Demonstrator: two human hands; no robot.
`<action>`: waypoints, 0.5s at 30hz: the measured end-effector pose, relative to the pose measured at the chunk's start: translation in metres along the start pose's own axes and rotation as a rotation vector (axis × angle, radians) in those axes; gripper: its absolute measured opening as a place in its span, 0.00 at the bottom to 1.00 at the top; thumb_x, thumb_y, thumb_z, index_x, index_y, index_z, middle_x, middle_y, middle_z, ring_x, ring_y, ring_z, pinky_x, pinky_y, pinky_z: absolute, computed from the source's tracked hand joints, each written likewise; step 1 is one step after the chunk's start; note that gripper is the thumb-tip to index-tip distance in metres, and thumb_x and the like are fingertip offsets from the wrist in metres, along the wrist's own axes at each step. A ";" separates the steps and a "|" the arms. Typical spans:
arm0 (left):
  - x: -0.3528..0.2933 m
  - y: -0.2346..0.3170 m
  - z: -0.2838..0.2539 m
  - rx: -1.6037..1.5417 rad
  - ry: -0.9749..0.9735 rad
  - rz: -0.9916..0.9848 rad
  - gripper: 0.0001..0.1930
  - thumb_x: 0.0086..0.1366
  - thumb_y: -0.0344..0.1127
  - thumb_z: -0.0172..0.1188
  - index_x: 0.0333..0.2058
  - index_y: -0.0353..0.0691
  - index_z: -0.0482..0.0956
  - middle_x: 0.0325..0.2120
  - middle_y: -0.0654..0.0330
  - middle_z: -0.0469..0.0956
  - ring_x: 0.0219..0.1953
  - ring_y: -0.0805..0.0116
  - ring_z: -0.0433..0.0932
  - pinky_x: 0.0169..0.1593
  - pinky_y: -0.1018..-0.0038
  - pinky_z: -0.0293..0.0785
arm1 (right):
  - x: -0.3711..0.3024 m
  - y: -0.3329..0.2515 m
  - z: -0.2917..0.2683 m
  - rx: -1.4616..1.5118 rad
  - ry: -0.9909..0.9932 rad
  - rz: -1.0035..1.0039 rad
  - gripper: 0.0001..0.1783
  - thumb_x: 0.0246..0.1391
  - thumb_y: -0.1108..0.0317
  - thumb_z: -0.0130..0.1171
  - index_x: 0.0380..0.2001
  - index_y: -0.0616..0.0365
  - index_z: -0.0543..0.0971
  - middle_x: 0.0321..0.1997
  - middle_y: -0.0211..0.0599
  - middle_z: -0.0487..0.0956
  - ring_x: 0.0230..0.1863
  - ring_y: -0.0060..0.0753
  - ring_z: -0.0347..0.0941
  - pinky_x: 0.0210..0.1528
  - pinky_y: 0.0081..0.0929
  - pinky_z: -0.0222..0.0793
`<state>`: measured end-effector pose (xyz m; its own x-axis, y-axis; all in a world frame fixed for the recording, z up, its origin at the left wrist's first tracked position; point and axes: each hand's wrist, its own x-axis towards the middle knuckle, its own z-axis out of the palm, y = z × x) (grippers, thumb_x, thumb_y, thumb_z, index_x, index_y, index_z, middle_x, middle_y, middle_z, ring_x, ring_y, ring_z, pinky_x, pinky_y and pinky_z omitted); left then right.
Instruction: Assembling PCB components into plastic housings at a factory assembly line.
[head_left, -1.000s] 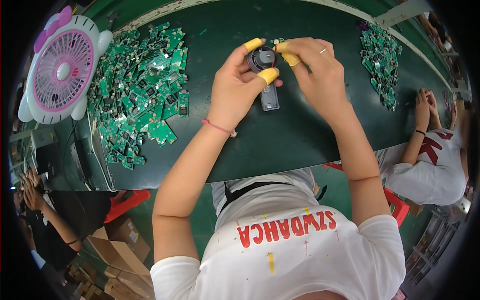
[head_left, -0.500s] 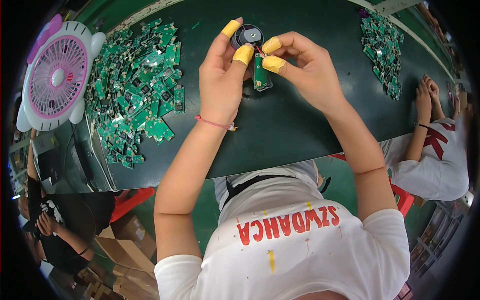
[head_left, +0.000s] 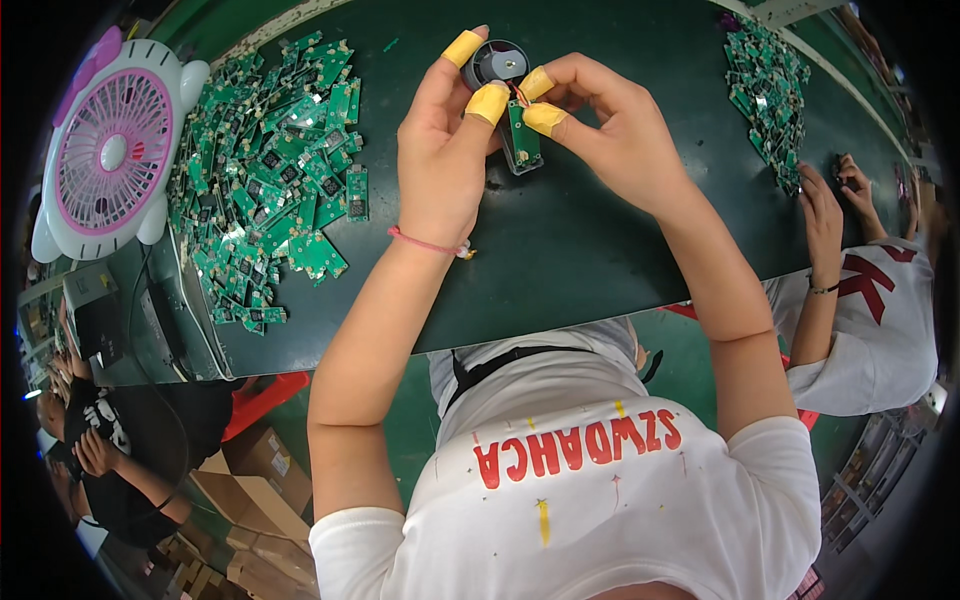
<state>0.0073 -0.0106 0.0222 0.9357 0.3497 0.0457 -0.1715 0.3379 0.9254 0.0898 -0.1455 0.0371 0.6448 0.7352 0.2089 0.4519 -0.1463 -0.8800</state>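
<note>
Above the green table, my left hand (head_left: 443,150) is closed around the rim of a round dark-grey motor housing (head_left: 497,65) with a lighter grey centre. Extending from it toward me is a narrow case (head_left: 528,170) in dark plastic, with a green circuit board (head_left: 524,135) lying in or over it. Thin red wires (head_left: 518,95) run between the motor and the board's far end. My right hand (head_left: 625,140) pinches at those wires with thumb and forefinger, close to the board. Yellow tape wraps the thumb and forefinger tips of both hands. Exactly where the wires end is hidden by the fingers.
A large heap of green circuit boards (head_left: 290,180) covers the table's left side, beside a white and pink fan (head_left: 115,150). Another heap of boards (head_left: 765,100) lies far right, near a co-worker's hands (head_left: 825,205). Cardboard boxes (head_left: 262,490) stand below left.
The board has shifted slightly away from me and sits more in line with the case. My right fingers have moved a little toward the motor. The co-worker's hands at right have parted.
</note>
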 end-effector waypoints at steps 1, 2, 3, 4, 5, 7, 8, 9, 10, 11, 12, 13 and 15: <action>0.000 0.000 0.000 0.000 0.000 -0.001 0.21 0.64 0.27 0.45 0.57 0.41 0.59 0.50 0.55 0.68 0.49 0.70 0.70 0.46 0.75 0.72 | 0.000 0.000 0.000 -0.014 -0.003 -0.013 0.11 0.47 0.77 0.57 0.37 0.63 0.73 0.35 0.30 0.74 0.37 0.21 0.69 0.45 0.20 0.64; -0.001 0.000 0.000 -0.002 0.004 0.001 0.22 0.64 0.27 0.45 0.57 0.42 0.59 0.51 0.55 0.68 0.49 0.70 0.70 0.47 0.74 0.72 | 0.000 0.002 0.002 -0.013 -0.003 -0.011 0.11 0.47 0.77 0.57 0.37 0.63 0.73 0.35 0.30 0.74 0.37 0.21 0.69 0.45 0.20 0.64; -0.001 0.000 0.000 -0.004 0.007 0.006 0.22 0.64 0.27 0.45 0.57 0.42 0.59 0.51 0.55 0.67 0.49 0.69 0.70 0.47 0.74 0.72 | 0.000 0.003 0.003 -0.010 0.051 -0.041 0.11 0.45 0.74 0.58 0.35 0.59 0.74 0.32 0.30 0.75 0.36 0.23 0.71 0.41 0.21 0.65; 0.000 0.000 0.001 -0.005 0.007 0.005 0.22 0.64 0.27 0.45 0.57 0.42 0.59 0.51 0.55 0.67 0.49 0.69 0.70 0.47 0.74 0.72 | 0.000 0.005 0.005 -0.007 0.105 -0.070 0.10 0.43 0.72 0.59 0.33 0.56 0.75 0.29 0.30 0.77 0.34 0.26 0.72 0.37 0.22 0.65; 0.000 0.001 0.003 -0.066 0.027 -0.002 0.22 0.63 0.25 0.46 0.57 0.41 0.60 0.47 0.57 0.69 0.46 0.72 0.71 0.45 0.76 0.72 | 0.000 0.006 0.007 -0.007 0.106 -0.069 0.10 0.43 0.72 0.59 0.33 0.56 0.75 0.29 0.30 0.77 0.34 0.26 0.72 0.37 0.22 0.65; 0.001 0.002 0.004 -0.127 0.047 -0.011 0.23 0.62 0.23 0.47 0.56 0.41 0.61 0.44 0.59 0.71 0.43 0.75 0.71 0.43 0.78 0.72 | -0.001 0.007 0.009 0.056 0.121 -0.090 0.10 0.44 0.72 0.58 0.34 0.56 0.75 0.31 0.30 0.77 0.37 0.27 0.71 0.38 0.23 0.66; 0.000 0.002 0.003 -0.140 0.044 -0.015 0.22 0.62 0.24 0.47 0.56 0.41 0.61 0.44 0.59 0.71 0.43 0.74 0.71 0.43 0.78 0.72 | -0.001 0.005 0.008 0.056 0.121 -0.089 0.10 0.44 0.72 0.58 0.34 0.56 0.75 0.31 0.30 0.77 0.37 0.27 0.71 0.38 0.23 0.66; 0.000 0.003 0.002 -0.151 0.042 -0.017 0.22 0.62 0.24 0.47 0.56 0.42 0.61 0.44 0.60 0.71 0.43 0.74 0.72 0.43 0.78 0.72 | -0.001 0.002 0.008 -0.035 0.114 -0.123 0.10 0.44 0.73 0.58 0.34 0.56 0.75 0.32 0.31 0.76 0.38 0.27 0.70 0.39 0.23 0.66; 0.000 0.003 0.002 -0.149 0.044 -0.017 0.22 0.62 0.24 0.47 0.56 0.42 0.61 0.44 0.60 0.71 0.43 0.74 0.72 0.43 0.78 0.72 | 0.000 0.001 0.008 -0.125 0.106 -0.158 0.10 0.44 0.73 0.58 0.34 0.56 0.75 0.33 0.32 0.75 0.39 0.28 0.69 0.39 0.24 0.66; -0.001 0.003 0.001 -0.169 0.049 -0.036 0.22 0.62 0.24 0.46 0.56 0.42 0.61 0.44 0.59 0.70 0.43 0.73 0.71 0.44 0.77 0.72 | 0.000 0.002 0.008 -0.123 0.105 -0.159 0.10 0.44 0.73 0.58 0.34 0.56 0.75 0.33 0.32 0.75 0.39 0.28 0.69 0.39 0.24 0.66; -0.001 0.002 0.002 -0.192 0.049 -0.056 0.22 0.62 0.24 0.45 0.56 0.42 0.61 0.45 0.59 0.70 0.44 0.72 0.71 0.45 0.75 0.72 | 0.000 0.003 0.007 -0.128 0.096 -0.176 0.12 0.43 0.74 0.59 0.35 0.57 0.73 0.36 0.33 0.73 0.40 0.28 0.68 0.39 0.23 0.64; 0.000 0.003 0.002 -0.193 0.047 -0.056 0.22 0.62 0.24 0.45 0.56 0.42 0.61 0.45 0.59 0.70 0.44 0.72 0.71 0.45 0.75 0.72 | 0.000 0.005 0.006 -0.133 0.088 -0.194 0.14 0.43 0.75 0.60 0.36 0.58 0.72 0.39 0.34 0.71 0.41 0.28 0.67 0.39 0.22 0.63; 0.000 0.004 0.001 -0.356 0.042 -0.124 0.21 0.62 0.23 0.44 0.55 0.41 0.61 0.46 0.59 0.69 0.47 0.70 0.69 0.47 0.72 0.70 | 0.000 0.008 0.014 -0.139 0.129 -0.201 0.14 0.43 0.76 0.59 0.36 0.60 0.72 0.40 0.36 0.69 0.41 0.30 0.68 0.39 0.23 0.65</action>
<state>0.0068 -0.0105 0.0265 0.9438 0.3204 -0.0804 -0.1615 0.6599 0.7338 0.0847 -0.1371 0.0244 0.6029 0.6696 0.4339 0.6530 -0.1017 -0.7505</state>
